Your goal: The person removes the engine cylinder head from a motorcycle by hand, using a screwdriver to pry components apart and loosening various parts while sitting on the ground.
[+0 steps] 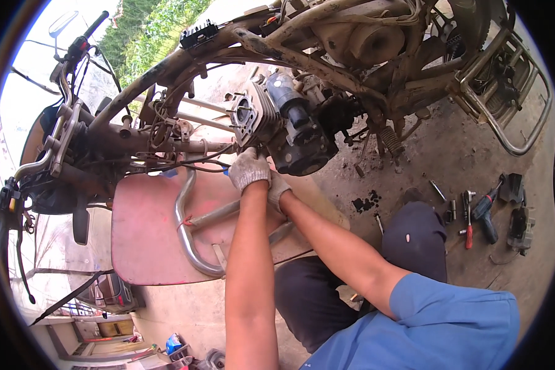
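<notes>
My left hand [250,169], in a pale knit work glove, reaches up to the underside of the motorcycle engine's finned cylinder [259,111]. Its fingers are curled in; whatever they grip there is hidden. Close behind it is my right hand [279,187], gloved too and partly covered by the left wrist, so its fingers do not show. The cylinder's face is bare, with studs standing out around the bore. Beside it sits a dark rounded engine case [305,148]. Thin black cables run past just left of my hands.
The dirty motorcycle frame [302,58] spans above, with handlebars [68,114] at left. Beneath my arms lies a reddish board [145,228] with a bent chrome tube [185,231]. On the floor at right are a cordless drill [488,213], a red-handled ratchet [468,219] and a socket [452,209].
</notes>
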`<state>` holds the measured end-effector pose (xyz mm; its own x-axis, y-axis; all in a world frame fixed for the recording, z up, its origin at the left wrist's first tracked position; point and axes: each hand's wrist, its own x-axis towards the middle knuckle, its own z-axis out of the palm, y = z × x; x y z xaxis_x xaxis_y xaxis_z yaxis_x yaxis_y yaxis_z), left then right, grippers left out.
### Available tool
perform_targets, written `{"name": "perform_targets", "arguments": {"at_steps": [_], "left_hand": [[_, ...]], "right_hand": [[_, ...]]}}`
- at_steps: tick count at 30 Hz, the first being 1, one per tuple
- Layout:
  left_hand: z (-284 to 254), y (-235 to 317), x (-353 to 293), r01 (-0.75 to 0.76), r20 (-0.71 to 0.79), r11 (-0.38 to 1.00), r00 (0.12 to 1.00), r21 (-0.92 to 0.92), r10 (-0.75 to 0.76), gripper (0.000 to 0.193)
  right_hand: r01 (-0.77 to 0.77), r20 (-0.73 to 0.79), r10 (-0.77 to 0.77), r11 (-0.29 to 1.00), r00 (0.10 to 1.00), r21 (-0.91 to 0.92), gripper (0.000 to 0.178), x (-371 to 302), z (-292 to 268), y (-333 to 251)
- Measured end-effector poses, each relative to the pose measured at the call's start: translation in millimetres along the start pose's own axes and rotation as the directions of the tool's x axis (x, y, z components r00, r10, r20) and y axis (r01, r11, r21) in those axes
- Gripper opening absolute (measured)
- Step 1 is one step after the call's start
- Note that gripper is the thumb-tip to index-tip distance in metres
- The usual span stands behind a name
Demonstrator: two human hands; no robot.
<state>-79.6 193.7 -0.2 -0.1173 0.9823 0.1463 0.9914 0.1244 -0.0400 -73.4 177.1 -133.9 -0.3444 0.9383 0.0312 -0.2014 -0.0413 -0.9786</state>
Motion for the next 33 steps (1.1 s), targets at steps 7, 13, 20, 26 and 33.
{"name": "perform_targets", "arguments": {"at_steps": [7, 13, 20, 26, 33], "left_hand": [[-3, 2, -1, -0.185, -0.119, 0.981, 0.974, 0.058, 0.19, 0.026], [-14, -13, 5, -0.241, -0.003, 0.945, 0.969, -0.222, 0.247, 0.029], [-26, -19, 6, -0.347, 0.071, 0.894, 0.922, -0.284, 0.381, 0.027], [-34, -17, 18, -0.359, 0.229, 0.913, 0.889, -0.193, 0.397, 0.032], [-37, -18, 10, -0.301, 0.267, 0.921, 0.892, -0.246, 0.364, 0.033]], "right_hand": [[0.044, -0.093, -0.035, 0.993, 0.995, 0.105, 0.058, -5, 6, -13], [0.041, -0.147, 0.175, 0.5, 0.974, 0.865, 0.042, -13, 16, -59], [0.096, -0.257, -0.064, 0.989, 0.964, 0.113, 0.044, -11, 5, -48], [0.065, -0.037, -0.053, 0.797, 0.998, 0.601, 0.046, 6, 5, 9], [-0.15, 0.139, 0.158, 0.06, 0.978, 0.987, 0.04, -11, -8, -20]]}}
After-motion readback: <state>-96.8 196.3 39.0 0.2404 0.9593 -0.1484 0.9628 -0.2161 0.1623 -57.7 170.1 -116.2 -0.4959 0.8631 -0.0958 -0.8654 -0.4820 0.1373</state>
